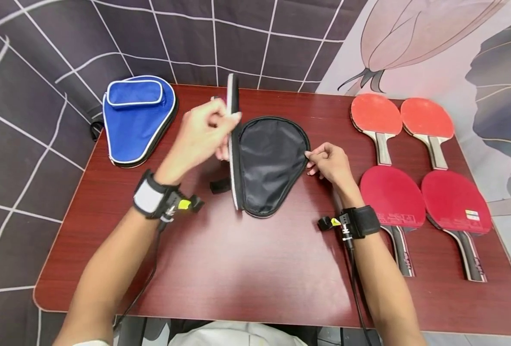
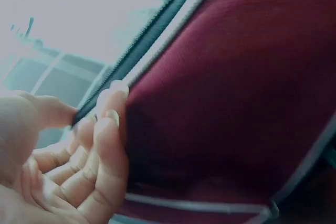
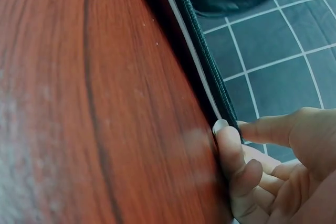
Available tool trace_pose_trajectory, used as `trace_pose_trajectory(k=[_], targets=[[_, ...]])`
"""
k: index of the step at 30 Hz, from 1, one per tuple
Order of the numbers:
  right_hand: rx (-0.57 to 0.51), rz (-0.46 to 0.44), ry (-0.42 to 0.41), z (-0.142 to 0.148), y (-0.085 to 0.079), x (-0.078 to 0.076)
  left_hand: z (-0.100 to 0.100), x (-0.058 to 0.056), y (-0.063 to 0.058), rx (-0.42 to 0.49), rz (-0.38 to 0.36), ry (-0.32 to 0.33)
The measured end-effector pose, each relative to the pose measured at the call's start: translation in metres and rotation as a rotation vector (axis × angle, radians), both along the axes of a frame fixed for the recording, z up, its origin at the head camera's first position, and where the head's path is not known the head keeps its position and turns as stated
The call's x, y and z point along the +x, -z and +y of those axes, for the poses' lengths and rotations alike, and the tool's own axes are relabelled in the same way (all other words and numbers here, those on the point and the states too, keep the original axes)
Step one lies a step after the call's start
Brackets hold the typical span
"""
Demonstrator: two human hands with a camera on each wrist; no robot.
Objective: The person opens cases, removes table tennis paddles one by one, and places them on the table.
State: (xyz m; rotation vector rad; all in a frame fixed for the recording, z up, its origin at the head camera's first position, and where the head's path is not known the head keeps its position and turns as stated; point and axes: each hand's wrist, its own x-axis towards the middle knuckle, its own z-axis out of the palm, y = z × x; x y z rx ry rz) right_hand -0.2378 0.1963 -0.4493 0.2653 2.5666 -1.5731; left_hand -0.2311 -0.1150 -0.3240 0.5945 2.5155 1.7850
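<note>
A table tennis paddle case [image 1: 273, 166] lies unzipped on the table, its black lining facing up and one half raised nearly upright. My left hand [image 1: 203, 132] pinches the edge of that raised flap [image 1: 234, 144] between thumb and fingers. In the left wrist view the flap's outside is dark red cloth [image 2: 236, 72] with pale piping and a black zipper along the rim. At the right edge of the lower half, my right hand [image 1: 331, 163] pinches the zippered rim [image 3: 202, 59] between thumb and fingertips, close over the tabletop.
A blue paddle case [image 1: 139, 127] with white piping lies at the back left. On the right, two orange-red paddles [image 1: 376, 115] lie behind two darker red paddles [image 1: 391, 197]. A black strap [image 1: 219, 185] shows beside the raised flap. Tile-patterned cloth [image 1: 238, 43] hangs behind the table [image 1: 255, 269].
</note>
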Motion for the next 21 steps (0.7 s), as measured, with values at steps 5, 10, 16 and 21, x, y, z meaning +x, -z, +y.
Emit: trace_pose_trajectory(k=[5, 10, 16, 21], targets=[[0.026, 0.014, 0.017, 0.000, 0.000, 0.001, 0.057, -0.020, 0.006, -0.307, 0.106, 0.092], [0.006, 0.012, 0.026, 0.000, 0.002, 0.000, 0.110, -0.027, 0.023, -0.621, 0.182, 0.112], [-0.057, -0.018, 0.017, 0.002, 0.003, -0.003, 0.150, -0.027, 0.050, -0.881, 0.181, 0.129], [-0.067, -0.008, -0.001, 0.007, 0.002, -0.003, 0.169, -0.026, 0.074, -0.962, 0.177, 0.152]])
